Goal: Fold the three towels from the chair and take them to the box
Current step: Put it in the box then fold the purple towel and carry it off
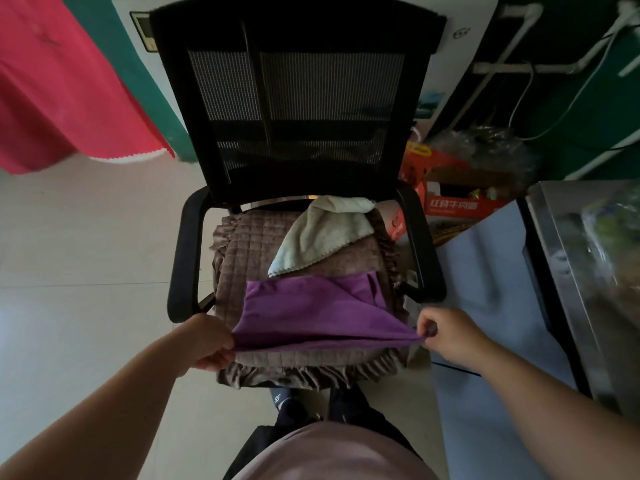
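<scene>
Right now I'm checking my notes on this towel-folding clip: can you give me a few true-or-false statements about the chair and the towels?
1. Both hands, left hand and right hand, pinch the near corners of the purple cloth towel. True.
2. The pale cream terry towel lies neatly folded on the floor. False: it lies crumpled at the back right of the seat.
3. The black mesh-backed office chair has a brown quilted seat cover. True.
4. The purple towel hangs over the chair's backrest. False: it lies on the seat's front.
</scene>
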